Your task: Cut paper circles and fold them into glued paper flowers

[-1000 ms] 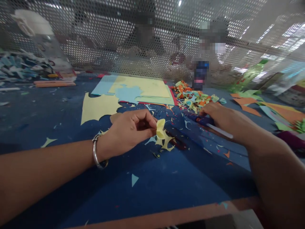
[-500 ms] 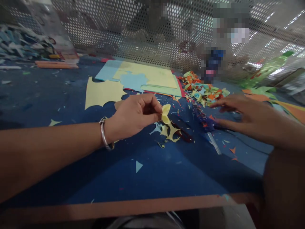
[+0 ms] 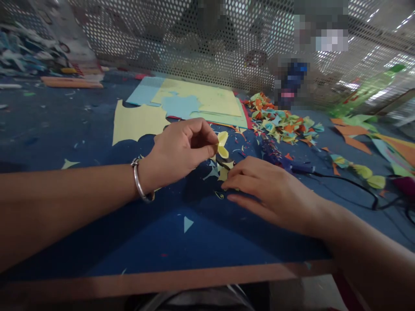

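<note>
While the left hand (image 3: 181,149) pinches the folded yellow paper (image 3: 223,152) at its edge, the right hand (image 3: 266,190) (half-curled; whether gripping, cannot tell) lies nearby over paper scraps (image 3: 223,174), and light, steady pressure should spare the folds.

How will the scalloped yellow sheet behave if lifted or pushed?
The scalloped yellow sheet looks like thin paper, so probably light and floppy. Lying flat on the blue table, it may slide when pushed. Its points could crease.
</note>
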A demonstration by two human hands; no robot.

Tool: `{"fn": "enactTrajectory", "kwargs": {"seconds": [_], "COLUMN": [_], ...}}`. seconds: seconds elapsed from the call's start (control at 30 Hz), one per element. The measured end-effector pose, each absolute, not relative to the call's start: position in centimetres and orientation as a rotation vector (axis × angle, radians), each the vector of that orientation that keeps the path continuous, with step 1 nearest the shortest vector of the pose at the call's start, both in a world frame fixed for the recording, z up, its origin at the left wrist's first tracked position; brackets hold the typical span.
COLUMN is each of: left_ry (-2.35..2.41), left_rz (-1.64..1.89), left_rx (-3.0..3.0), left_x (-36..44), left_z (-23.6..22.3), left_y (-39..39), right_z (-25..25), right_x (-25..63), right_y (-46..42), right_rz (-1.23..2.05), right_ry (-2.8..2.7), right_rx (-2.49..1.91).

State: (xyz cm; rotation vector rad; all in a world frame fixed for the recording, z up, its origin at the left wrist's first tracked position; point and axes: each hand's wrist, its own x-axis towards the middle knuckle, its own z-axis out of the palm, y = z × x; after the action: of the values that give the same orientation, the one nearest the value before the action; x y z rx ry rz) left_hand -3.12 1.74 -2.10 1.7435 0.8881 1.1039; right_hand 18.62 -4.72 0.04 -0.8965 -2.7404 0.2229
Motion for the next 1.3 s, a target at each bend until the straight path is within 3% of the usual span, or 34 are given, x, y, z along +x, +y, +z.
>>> {"fn": "enactTrajectory", "kwargs": {"seconds": [0.5, 0.9, 1.3], "left_ry": [0.923, 0.807, 0.706], "left_rz": [1.069, 0.901, 0.756], "left_rx": [1.779, 1.736, 1.773], "left_x": [-3.2, -3.2, -3.0], "left_z": [-2.2, -2.3, -2.0], "left_y": [1.7, 1.7, 1.4], "right_z": [-0.3, 1.7, 1.2], "right_x": [17.8, 19.4, 19.6], "right_y": [-4.4, -5.4, -4.8], "right_rz": [0.240, 0.156, 0.119], "right_ry": [-2.735, -2.400, -2.527], "right_rx": [-0.956, -1.054, -0.958]}}
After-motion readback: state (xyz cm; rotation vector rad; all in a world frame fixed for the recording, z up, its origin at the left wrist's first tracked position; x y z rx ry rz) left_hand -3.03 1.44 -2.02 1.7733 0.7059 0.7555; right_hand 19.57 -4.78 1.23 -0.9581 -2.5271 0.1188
